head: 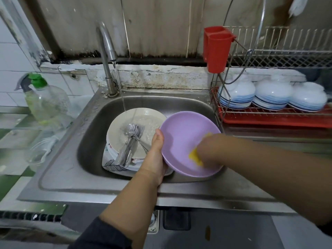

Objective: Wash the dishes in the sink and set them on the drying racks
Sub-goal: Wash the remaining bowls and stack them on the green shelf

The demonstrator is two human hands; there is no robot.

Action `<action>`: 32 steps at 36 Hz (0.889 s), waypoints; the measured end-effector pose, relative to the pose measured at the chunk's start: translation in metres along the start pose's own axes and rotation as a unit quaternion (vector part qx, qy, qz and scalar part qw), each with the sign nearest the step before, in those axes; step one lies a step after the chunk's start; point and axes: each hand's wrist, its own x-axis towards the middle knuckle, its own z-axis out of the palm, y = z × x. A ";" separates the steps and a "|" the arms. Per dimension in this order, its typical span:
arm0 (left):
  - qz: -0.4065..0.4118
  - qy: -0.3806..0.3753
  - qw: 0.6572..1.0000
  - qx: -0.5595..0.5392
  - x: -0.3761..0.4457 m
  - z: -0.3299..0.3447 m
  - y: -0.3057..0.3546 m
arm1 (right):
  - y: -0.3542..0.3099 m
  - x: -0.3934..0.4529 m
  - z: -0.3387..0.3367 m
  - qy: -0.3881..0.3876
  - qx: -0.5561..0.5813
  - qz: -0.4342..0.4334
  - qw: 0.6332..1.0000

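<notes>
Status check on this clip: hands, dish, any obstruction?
Left hand grips purple plate; right hand, blurred, scrubs it with yellow sponge. Tap running. Nothing in the way.

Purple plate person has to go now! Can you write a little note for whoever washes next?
Left hand grips the purple plate by its rim, tilted over the sink. Right hand rubs it with a yellow sponge.
Tap water runs onto the cream plate, forks on it, more dishes beneath.
Done: bowls upside down on the rack.
Left: rinse, rack this plate; wash the rest.
</notes>
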 end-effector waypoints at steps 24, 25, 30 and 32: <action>0.168 -0.024 0.982 0.077 -0.002 0.042 0.101 | 0.033 -0.064 -0.081 -0.028 -0.097 -0.188 0.977; 0.157 -0.037 0.983 0.092 -0.004 0.043 0.106 | 0.040 -0.065 -0.084 0.003 -0.140 -0.191 0.972; 0.121 -0.078 0.982 0.123 -0.005 0.050 0.133 | 0.059 -0.065 -0.083 0.305 -0.391 -0.191 0.847; 0.133 -0.085 0.981 0.114 -0.005 0.054 0.138 | 0.057 -0.064 -0.076 0.325 -0.366 -0.187 0.852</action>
